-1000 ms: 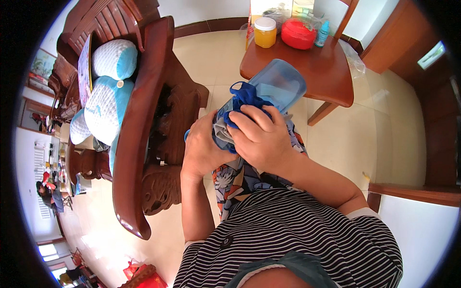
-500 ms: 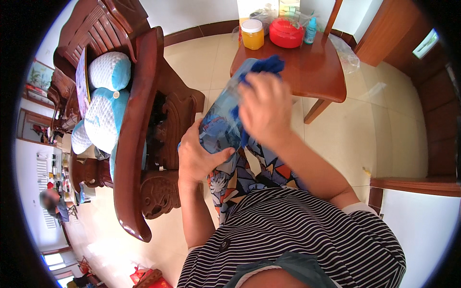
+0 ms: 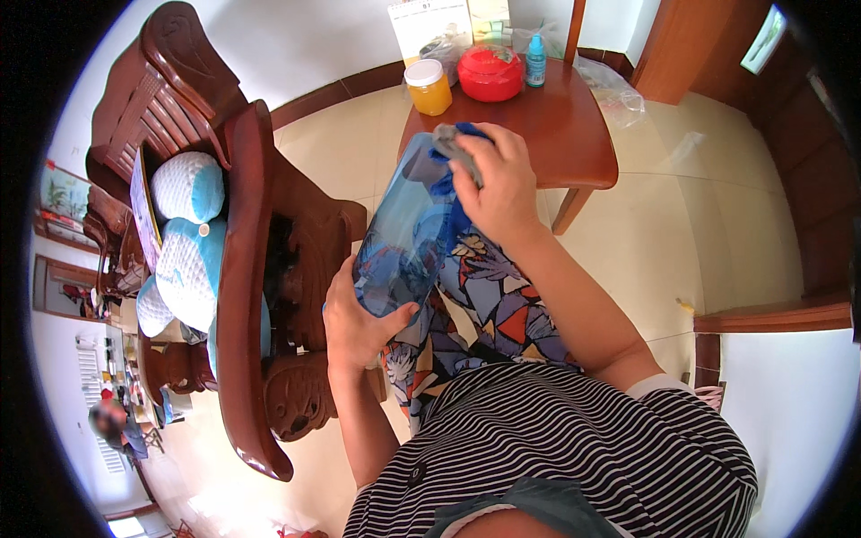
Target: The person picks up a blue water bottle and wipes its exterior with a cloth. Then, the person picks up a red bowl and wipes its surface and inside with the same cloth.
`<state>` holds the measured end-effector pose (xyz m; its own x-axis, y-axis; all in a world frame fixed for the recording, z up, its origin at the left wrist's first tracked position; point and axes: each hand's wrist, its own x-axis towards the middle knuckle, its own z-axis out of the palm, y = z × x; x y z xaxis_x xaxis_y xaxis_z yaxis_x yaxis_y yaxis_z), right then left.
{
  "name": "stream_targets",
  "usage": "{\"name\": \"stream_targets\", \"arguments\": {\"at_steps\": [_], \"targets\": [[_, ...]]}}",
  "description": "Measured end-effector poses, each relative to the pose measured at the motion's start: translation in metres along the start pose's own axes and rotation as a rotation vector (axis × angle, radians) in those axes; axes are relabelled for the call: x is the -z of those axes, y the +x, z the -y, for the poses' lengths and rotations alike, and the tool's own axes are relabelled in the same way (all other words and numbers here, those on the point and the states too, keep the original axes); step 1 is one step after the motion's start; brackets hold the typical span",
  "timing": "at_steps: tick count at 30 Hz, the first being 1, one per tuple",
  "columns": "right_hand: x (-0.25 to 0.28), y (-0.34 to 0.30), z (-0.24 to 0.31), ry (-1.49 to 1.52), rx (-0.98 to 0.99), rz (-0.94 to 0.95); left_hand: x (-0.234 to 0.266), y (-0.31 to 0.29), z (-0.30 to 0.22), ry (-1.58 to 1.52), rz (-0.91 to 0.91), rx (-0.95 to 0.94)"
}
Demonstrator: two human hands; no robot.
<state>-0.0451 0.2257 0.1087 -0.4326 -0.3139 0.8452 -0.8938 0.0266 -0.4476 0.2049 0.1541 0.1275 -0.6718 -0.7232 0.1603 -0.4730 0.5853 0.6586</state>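
A see-through blue plastic container (image 3: pixel 401 238), long with rounded edges, is tilted above my lap, its far end toward the table. My left hand (image 3: pixel 355 316) grips its near end, thumb on the near right side and fingers around the left. In my right hand (image 3: pixel 504 190) is a blue cloth (image 3: pixel 458 215) with a grey part, bunched under the fingers. That hand presses the cloth against the container's far right side, near the far end. My patterned trousers show through the container's wall.
Ahead stands a brown wooden table (image 3: pixel 574 134) with a yellow-filled jar (image 3: pixel 428 88), a red round container (image 3: pixel 491 73) and a blue bottle (image 3: pixel 535 61). To the left is a carved wooden bench (image 3: pixel 247 296) holding a white-and-teal cushion (image 3: pixel 190 269). Another person (image 3: pixel 117 426) is far left.
My right hand has shifted the cloth along the container's right side, and its grey part now shows. The container has moved slightly nearer and left. The whole view has turned a little.
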Motion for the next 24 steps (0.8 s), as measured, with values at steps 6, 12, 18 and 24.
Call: {"name": "stream_targets", "arguments": {"at_steps": [6,12,18,24], "targets": [[0.022,-0.026,-0.089,0.246,-0.756,0.114,0.000,-0.010,0.003,0.126,-0.046,-0.114],[0.070,-0.045,-0.145,-0.469,-0.194,0.290,-0.004,-0.008,0.002,0.029,-0.004,-0.053],[0.073,-0.032,-0.196,-0.467,-0.182,0.416,0.001,0.005,0.005,-0.300,0.086,0.131],[0.047,0.019,-0.259,-0.582,-0.259,0.523,0.006,0.007,0.017,-0.414,0.119,0.187]]}}
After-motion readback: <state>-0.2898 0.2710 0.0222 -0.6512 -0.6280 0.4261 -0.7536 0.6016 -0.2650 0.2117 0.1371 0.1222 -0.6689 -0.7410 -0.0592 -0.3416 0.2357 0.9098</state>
